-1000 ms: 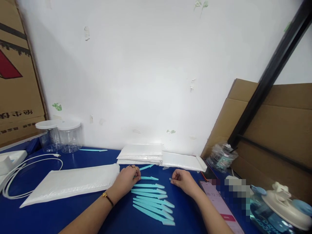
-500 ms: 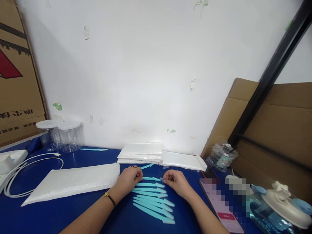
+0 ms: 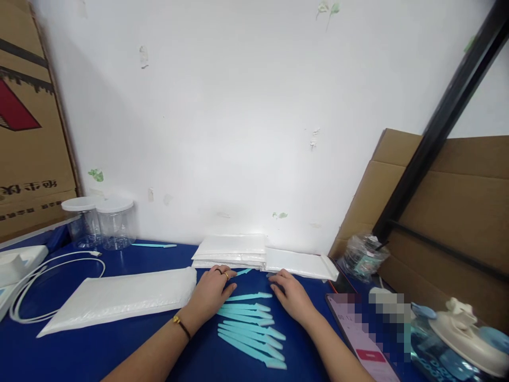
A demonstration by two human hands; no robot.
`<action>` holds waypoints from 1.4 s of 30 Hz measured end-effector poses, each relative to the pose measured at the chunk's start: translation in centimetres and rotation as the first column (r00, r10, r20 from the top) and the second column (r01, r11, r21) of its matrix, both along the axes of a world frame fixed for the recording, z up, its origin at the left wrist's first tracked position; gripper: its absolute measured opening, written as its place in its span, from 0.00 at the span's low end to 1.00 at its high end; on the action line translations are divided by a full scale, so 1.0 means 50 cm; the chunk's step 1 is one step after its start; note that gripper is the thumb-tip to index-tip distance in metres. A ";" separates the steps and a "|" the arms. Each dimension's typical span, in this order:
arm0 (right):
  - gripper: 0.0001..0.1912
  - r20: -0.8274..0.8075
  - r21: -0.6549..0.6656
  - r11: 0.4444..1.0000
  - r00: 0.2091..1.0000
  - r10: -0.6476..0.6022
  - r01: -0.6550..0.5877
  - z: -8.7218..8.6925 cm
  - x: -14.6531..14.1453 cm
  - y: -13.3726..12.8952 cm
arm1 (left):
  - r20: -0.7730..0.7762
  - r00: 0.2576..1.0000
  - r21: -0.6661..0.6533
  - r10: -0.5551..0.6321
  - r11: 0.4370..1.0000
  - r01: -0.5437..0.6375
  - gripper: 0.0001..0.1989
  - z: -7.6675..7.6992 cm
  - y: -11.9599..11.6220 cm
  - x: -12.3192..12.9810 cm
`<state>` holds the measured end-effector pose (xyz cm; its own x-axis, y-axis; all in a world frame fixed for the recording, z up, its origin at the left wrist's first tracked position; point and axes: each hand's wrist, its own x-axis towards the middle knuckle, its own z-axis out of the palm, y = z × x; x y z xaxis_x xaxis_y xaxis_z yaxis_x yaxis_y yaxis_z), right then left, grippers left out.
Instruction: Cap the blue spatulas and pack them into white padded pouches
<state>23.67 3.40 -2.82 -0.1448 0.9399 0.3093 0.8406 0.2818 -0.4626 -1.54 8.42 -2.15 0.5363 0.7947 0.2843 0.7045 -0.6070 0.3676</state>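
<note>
Several turquoise razor-like sticks (image 3: 250, 339) lie in a fanned row on the blue table (image 3: 155, 339), between my forearms. The topmost stick (image 3: 248, 296) lies just right of my left thumb. My left hand (image 3: 217, 289) reaches to another turquoise stick (image 3: 243, 272) by the white envelope stack (image 3: 230, 246); its fingertips are at that stick's left end, and whether they grip it is unclear. My right hand (image 3: 287, 291) has its fingers bent, with the fingertips at a small clear piece (image 3: 271, 275) below the envelopes; thumb and fingers are apart.
A padded white envelope (image 3: 123, 297) lies left of my left hand. Two lidded clear jars (image 3: 115, 225), a white cable (image 3: 18, 302) and one more turquoise stick (image 3: 154, 245) are farther left. On the right are a phone (image 3: 358, 334), a wrapped cup (image 3: 363, 257) and a bottle (image 3: 457, 339).
The stick that was between my hands now lies at the top of the row, released. Both hands have moved slightly forward, toward the envelope stack, and my right hand's pinch has opened.
</note>
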 end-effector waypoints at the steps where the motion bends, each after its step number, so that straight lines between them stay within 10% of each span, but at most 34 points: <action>1: 0.15 0.048 0.004 0.999 0.998 -0.038 0.038 -0.001 0.004 0.003 | -0.021 1.000 0.016 0.005 1.000 -0.004 0.16 -0.002 0.004 -0.005; 32: 0.08 -0.122 0.020 0.992 0.984 0.128 -0.126 -0.013 -0.022 0.006 | -0.061 0.977 -0.018 -0.207 0.978 0.206 0.13 -0.002 -0.006 0.015; 42: 0.23 -0.040 -0.080 0.987 0.990 0.136 -0.139 0.023 -0.042 -0.031 | 0.017 0.983 -0.116 -0.184 0.976 0.185 0.24 0.015 -0.031 0.007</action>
